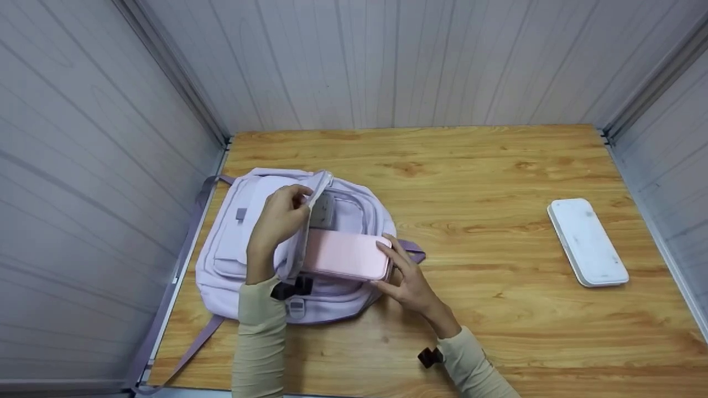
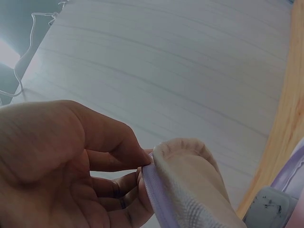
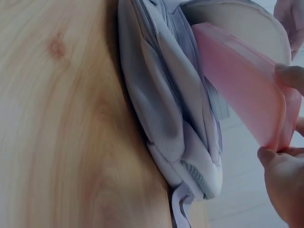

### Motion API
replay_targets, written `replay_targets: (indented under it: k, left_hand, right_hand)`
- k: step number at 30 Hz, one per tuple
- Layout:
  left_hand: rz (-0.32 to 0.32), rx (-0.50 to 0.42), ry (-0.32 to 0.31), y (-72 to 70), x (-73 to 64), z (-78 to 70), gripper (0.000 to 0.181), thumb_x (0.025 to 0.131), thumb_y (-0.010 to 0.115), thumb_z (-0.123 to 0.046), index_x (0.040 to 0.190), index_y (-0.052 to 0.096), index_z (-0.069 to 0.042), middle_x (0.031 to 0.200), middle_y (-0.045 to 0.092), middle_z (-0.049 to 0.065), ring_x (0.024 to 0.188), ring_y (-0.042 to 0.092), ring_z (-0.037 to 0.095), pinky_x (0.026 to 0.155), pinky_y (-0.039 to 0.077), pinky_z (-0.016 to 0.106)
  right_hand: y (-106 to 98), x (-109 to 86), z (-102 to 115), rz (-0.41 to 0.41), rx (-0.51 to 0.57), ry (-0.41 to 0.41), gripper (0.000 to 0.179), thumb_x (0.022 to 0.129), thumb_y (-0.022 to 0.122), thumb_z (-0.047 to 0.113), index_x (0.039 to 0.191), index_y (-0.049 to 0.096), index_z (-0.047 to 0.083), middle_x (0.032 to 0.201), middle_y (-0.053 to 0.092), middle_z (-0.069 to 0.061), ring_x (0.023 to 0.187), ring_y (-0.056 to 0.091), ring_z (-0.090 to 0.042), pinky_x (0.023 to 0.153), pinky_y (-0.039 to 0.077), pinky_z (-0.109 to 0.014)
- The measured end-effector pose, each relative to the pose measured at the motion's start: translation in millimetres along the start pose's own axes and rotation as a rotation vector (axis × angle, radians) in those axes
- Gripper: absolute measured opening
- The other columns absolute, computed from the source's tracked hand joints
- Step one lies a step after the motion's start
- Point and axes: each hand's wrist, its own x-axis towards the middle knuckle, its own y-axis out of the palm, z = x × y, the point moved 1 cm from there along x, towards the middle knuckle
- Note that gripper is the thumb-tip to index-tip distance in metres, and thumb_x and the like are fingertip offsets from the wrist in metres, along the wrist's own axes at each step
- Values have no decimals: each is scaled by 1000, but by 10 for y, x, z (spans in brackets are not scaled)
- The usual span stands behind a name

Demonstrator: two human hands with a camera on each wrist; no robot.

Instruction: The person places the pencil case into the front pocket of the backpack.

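A lavender backpack (image 1: 232, 298) lies on the wooden table with its front pocket unzipped. My left hand (image 1: 279, 218) pinches the zippered edge of the pocket flap (image 2: 161, 199) between thumb and fingers, lifting it. My right hand (image 1: 409, 282) grips the near end of a pink pencil case (image 1: 348, 254), thumb on one side and fingers on the other. The far end of the case is inside the pocket, hidden by the flap. A grey box-like object (image 1: 323, 211) sits in the pocket behind the pink case; its kind is unclear.
A white case (image 1: 589, 243) lies on the right side of the table (image 1: 475, 182). Purple straps (image 1: 193, 354) trail from the backpack at the left edge. Pale panels (image 1: 365, 66) enclose the table at the back and both sides.
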Motion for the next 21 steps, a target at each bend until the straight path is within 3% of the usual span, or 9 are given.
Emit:
replay_targets:
  k: [4,8,15,21]
  left_hand:
    - [6,-9,-4,-9,-3,11,35,83,47,-1,112,66,0,88,61,10,75,52,19,64,41,29]
    - [4,-9,-1,-10,-1,8,35,83,47,-1,112,66,0,89,61,11,76,52,20,65,41,29]
    - [10,-3,0,2,15,-23,35,83,47,-2,112,66,0,88,60,9,76,51,19,67,41,31]
    - [17,-4,-8,20,23,-56,34,83,47,-2,112,66,0,88,60,9,74,51,19,65,41,30]
  right_hand:
    - [75,49,29,-10,-54,15,74,71,78,-3,135,42,-15,142,31,-40,130,34,-53,111,24,-21]
    - [114,75,55,-69,-77,49,74,71,79,-2,134,43,-14,141,35,-37,130,36,-51,111,22,-18]
    - [223,44,-115,-150,-37,83,73,68,80,-5,130,43,-17,130,38,-37,123,43,-46,106,37,-40]
    - [361,8,-368,-139,-74,144,72,72,81,9,133,46,-5,133,39,-24,125,45,-35,104,40,-36]
